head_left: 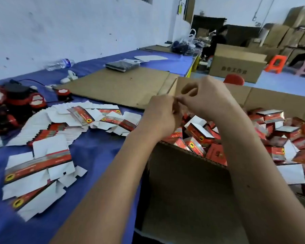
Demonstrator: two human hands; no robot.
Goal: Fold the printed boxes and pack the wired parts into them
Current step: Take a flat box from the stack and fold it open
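many folded boxes are already heaped in the carton at the worktop's right edge, flat blanks and wired parts are left, while something unseen is pinched between left hand and right hand.

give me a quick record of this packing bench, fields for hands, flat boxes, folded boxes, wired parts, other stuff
left hand: fingers curled, meets the right hand over the carton; what it holds is hidden
right hand: fingertips pinch toward the left hand; item too small to tell
flat boxes: unfolded printed blanks fanned over the blue table
folded boxes: red, piled in the open carton
wired parts: red and black, far left of the table
other: cardboard sheet, water bottle
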